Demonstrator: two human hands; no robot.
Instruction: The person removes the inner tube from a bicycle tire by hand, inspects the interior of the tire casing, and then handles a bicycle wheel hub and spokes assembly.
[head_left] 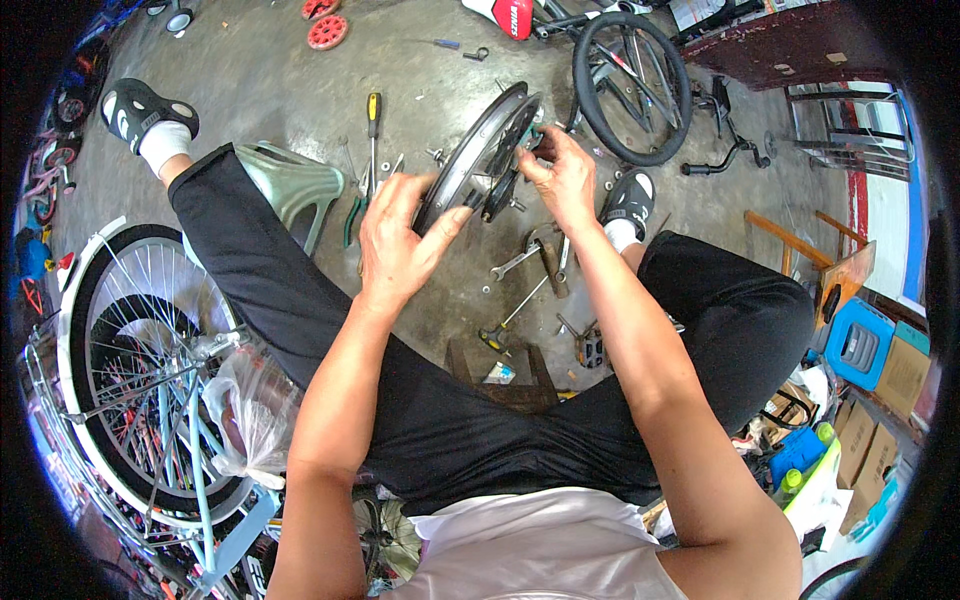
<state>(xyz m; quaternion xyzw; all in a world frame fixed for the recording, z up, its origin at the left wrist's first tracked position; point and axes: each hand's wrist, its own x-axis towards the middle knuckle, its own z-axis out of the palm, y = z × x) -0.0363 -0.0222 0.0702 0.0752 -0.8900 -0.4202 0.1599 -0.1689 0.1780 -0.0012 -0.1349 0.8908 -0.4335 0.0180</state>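
Note:
A small bare wheel rim (468, 150), with no tyre on it, is held up tilted in front of me. A dark round part (512, 140) sits at its right side. My left hand (400, 235) grips the rim's lower left edge, thumb on the near side. At the right side of the wheel, the fingers of my right hand (562, 178) are pinched together by the dark part. A bit of green shows at those fingertips, too small to name. Below the wheel lie a spanner (515, 262) and a hammer (550, 268) on the floor.
A green plastic stool (300, 190) and a yellow-handled screwdriver (374, 115) are left of the wheel. A spoked bicycle wheel (75, 330) stands at the left. Beyond my right hand lies a bicycle with a black tyre (583, 75). A blue stool (858, 340) is at the right.

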